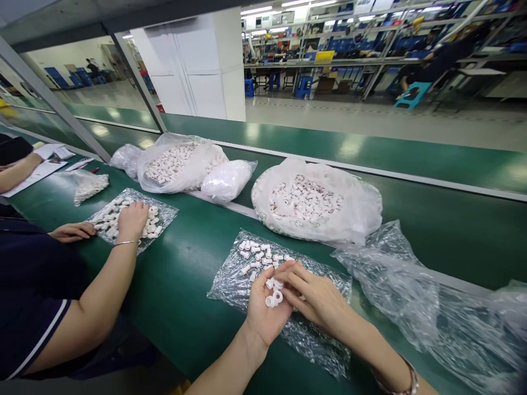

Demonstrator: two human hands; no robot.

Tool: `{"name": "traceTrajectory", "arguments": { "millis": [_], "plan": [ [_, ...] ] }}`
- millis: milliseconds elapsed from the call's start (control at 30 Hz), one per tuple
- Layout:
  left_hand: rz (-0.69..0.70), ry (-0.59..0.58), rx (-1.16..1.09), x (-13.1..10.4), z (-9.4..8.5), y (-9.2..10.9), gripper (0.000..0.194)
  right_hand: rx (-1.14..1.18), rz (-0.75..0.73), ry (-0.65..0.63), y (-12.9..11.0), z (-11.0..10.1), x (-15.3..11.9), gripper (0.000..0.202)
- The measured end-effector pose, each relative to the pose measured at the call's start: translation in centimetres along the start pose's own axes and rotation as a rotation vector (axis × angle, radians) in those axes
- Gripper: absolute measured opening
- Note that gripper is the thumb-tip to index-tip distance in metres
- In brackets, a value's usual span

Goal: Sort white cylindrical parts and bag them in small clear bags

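My left hand (267, 310) is turned palm up and cupped, with several small white plastic ring-like fittings (274, 297) lying in it. Over that palm bends my right hand (319, 299), its fingers curled together at the fittings; whether a piece is between its fingertips cannot be made out. Both hands are above a clear plastic bag (230, 280) lying flat on the green bench. Loose white fittings (256, 257) are spread over the upper left of this bag, and my hands cover part of it.
Behind it stands a large open bag of white parts (313, 200); another open bag (177, 164) and a closed one (228, 181) are further left. Crumpled clear bags (403, 291) lie right. A co-worker's hand (132, 219) touches white pieces on a second flat bag (168, 211).
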State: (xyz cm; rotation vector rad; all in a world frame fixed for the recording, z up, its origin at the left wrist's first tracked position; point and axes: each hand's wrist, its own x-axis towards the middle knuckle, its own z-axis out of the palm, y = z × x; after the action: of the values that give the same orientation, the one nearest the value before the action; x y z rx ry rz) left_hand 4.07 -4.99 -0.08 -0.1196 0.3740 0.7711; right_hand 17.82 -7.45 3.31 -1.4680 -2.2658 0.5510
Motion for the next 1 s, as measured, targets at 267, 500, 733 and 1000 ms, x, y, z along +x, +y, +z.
{"name": "traceTrajectory", "arguments": {
  "millis": [267,500,733,1000],
  "plan": [
    [0.122,0.053,-0.149,-0.1,0.4,1.9,0.045,0.217,0.156,-0.062,0.1,-2.8,-0.1,0.019],
    [0.2,0.065,-0.171,-0.1,0.5,2.2,0.047,0.018,0.122,-0.028,0.6,-1.6,-0.3,0.016],
    [0.168,0.067,-0.042,0.1,0.1,1.0,0.038,0.132,0.064,-0.065,-1.0,0.8,-0.3,0.02],
    [0.237,0.028,-0.139,-0.1,0.3,2.5,0.041,0.379,0.187,-0.15,-0.4,-2.5,0.0,0.025]
  ]
}}
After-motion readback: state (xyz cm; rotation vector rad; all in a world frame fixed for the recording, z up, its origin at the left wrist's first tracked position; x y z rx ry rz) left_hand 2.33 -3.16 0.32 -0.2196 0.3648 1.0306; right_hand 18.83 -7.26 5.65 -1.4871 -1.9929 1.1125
